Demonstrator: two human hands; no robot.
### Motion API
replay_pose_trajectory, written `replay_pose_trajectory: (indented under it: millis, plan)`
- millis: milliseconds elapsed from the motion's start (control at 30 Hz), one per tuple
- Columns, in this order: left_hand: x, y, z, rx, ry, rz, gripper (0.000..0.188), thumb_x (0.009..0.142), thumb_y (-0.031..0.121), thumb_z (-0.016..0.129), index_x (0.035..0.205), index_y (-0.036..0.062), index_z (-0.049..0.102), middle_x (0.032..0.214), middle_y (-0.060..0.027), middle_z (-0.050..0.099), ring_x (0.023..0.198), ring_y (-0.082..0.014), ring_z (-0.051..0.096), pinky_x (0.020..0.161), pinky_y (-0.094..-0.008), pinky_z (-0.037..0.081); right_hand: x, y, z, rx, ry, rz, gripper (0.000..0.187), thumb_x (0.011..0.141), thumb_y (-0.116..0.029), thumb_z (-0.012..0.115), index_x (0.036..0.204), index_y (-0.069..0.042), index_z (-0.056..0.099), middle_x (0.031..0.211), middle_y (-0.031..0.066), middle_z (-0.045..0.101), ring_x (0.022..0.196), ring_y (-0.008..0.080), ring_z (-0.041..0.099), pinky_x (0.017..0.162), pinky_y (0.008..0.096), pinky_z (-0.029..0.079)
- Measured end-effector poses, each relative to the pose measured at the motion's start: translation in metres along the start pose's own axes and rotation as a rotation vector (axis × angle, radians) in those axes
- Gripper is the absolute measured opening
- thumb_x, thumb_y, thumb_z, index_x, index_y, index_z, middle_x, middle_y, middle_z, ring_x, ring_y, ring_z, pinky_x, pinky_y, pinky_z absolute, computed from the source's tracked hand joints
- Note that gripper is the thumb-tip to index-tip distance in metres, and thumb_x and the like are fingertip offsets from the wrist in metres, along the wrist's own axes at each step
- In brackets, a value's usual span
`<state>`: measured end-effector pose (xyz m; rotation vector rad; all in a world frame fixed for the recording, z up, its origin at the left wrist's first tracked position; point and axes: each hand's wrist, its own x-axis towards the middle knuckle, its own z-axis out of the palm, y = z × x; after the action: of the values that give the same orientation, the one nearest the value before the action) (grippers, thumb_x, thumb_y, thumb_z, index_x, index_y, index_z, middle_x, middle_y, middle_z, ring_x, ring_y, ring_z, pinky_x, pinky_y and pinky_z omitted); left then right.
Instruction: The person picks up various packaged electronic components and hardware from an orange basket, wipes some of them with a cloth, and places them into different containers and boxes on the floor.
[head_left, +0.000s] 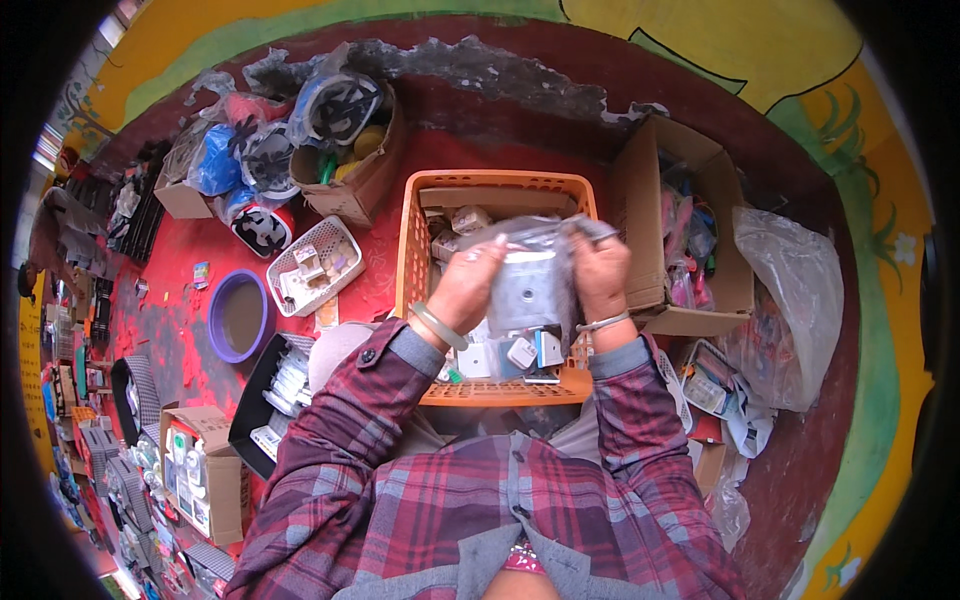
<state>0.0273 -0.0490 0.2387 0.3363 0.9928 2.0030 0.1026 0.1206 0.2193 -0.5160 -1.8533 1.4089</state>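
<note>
Between my hands is a clear plastic bag with a flat grey-white piece inside, marked by a small dark round spot. My left hand is closed on the bag's left edge. On the opposite side, my right hand pinches its upper right corner. Both hands hold the bag above an orange plastic basket. Inside the basket, small boxes and several white pieces show around the bag. The bag and my hands hide much of the basket's contents.
Cardboard boxes flank the basket: one at right, another at upper left with helmets. At left are a white tray, a purple basin and a black bin. Loose plastic sheeting hangs at far right.
</note>
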Motion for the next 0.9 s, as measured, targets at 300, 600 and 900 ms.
replay_pose_trajectory:
  millis: [300, 600, 900]
  plan:
    - [0.000, 0.034, -0.030, -0.309, 0.219, 0.102, 0.029, 0.095, 0.021, 0.043, 0.114, 0.0004, 0.049, 0.108, -0.0131, 0.060, 0.097, -0.0244, 0.060, 0.087, -0.0384, 0.048, 0.019, -0.028, -0.061, 0.980, -0.280, 0.510, 0.041, 0.088, -0.046, 0.051, 0.098, -0.007, 0.059, 0.090, 0.0059, 0.063, 0.083, 0.0186, 0.061, 0.076, 0.0315, 0.051]
    - [0.002, 0.018, -0.013, -0.367, 0.139, -0.048, 0.033, 0.097, 0.026, 0.038, 0.114, 0.0014, 0.050, 0.106, -0.0119, 0.060, 0.096, -0.0231, 0.060, 0.087, -0.0382, 0.048, -0.021, -0.021, 0.005, 0.163, -0.628, 0.048, 0.034, 0.094, -0.030, 0.044, 0.104, 0.000, 0.056, 0.103, 0.0123, 0.058, 0.093, 0.0222, 0.053, 0.084, 0.0335, 0.041]
    - [0.011, 0.011, -0.029, -0.334, 0.245, 0.038, 0.041, 0.098, 0.028, 0.031, 0.123, -0.0020, 0.043, 0.120, -0.0173, 0.053, 0.110, -0.0287, 0.052, 0.098, -0.0413, 0.039, -0.036, -0.038, 0.033, -0.598, -0.562, -0.472, 0.038, 0.084, -0.022, 0.054, 0.118, -0.005, 0.052, 0.119, 0.0205, 0.049, 0.112, 0.0388, 0.043, 0.098, 0.0432, 0.032]
